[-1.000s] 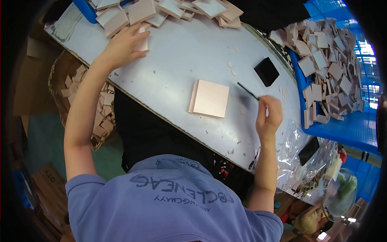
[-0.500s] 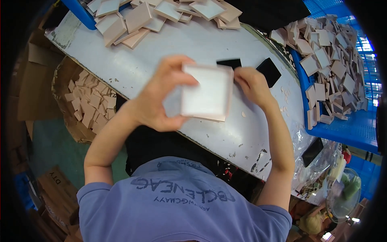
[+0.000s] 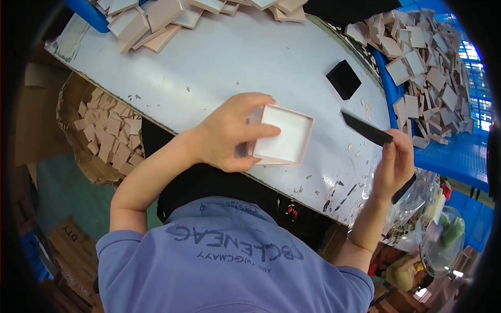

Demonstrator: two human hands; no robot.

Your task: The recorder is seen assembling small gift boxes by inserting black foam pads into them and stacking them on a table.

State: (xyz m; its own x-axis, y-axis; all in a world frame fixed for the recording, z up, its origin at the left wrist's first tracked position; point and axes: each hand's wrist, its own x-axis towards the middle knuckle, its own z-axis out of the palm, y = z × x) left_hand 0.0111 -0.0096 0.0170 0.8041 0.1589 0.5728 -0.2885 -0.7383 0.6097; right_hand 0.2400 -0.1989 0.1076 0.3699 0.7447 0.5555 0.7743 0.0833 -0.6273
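We are looking down on a pale grey worktable (image 3: 219, 68), scuffed and speckled with small scraps, in what looks like a packing workshop with blue crates at its edges. Our left hand (image 3: 229, 133) grips a shallow pink box tray (image 3: 282, 135) by its near-left side, thumb across the white inside and fingers curled under, tilting its open face up toward us, we judge so the hollow is easy to reach. Our right hand (image 3: 394, 161), just right of the tray, pinches a thin black pad (image 3: 368, 129) by one end between thumb and fingertips, its free end pointing at the tray; held edge-on like that, it seems ready to be slid in flat. Beyond the right hand a second black square (image 3: 343, 79) lies on the table, close enough to pick up. Farther right a blue crate (image 3: 454, 156) holds a heap of pink box parts (image 3: 422, 68) (more of them are piled beyond the left hand too). Below the left forearm a cardboard carton (image 3: 104, 130) on the floor is full of similar pieces.
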